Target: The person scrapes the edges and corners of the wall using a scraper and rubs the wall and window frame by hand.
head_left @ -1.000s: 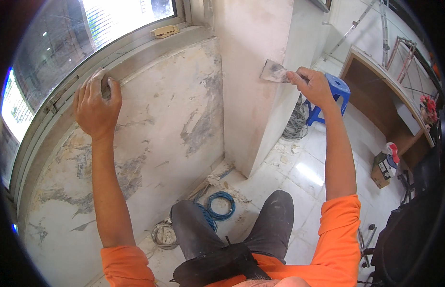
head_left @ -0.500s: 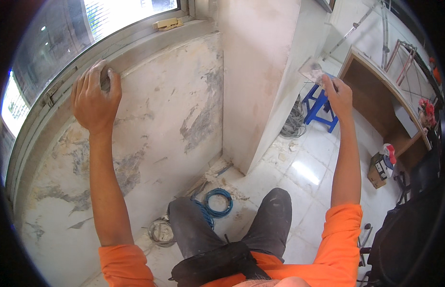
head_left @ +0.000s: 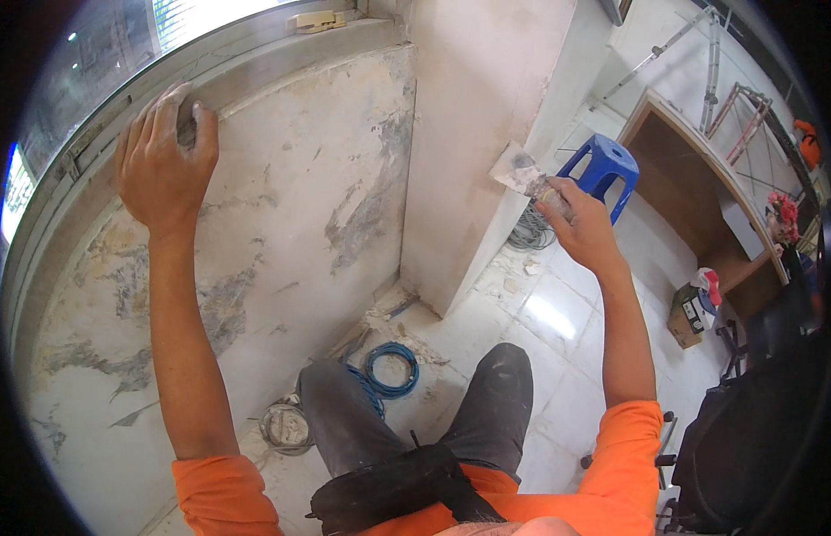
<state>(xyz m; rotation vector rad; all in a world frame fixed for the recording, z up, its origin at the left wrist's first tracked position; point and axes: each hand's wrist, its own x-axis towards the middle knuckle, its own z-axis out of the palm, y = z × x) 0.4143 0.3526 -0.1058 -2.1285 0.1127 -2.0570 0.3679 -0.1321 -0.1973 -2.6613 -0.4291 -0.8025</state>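
A patchy, grey-stained wall [head_left: 281, 205] curves beneath the window sill [head_left: 308, 55], meeting a pale column [head_left: 469, 134]. On the floor at right, a cardboard box [head_left: 686, 320] bears a black-and-white label, its print too small to read. The left hand [head_left: 165, 165] is at the sill, thumb apart from the fingers; whether it grips anything I cannot tell. The right hand [head_left: 580, 223] clamps the handle of a scraper [head_left: 517, 171], its blade at the column's corner.

Scraper [head_left: 519, 171] in right hand [head_left: 580, 223]
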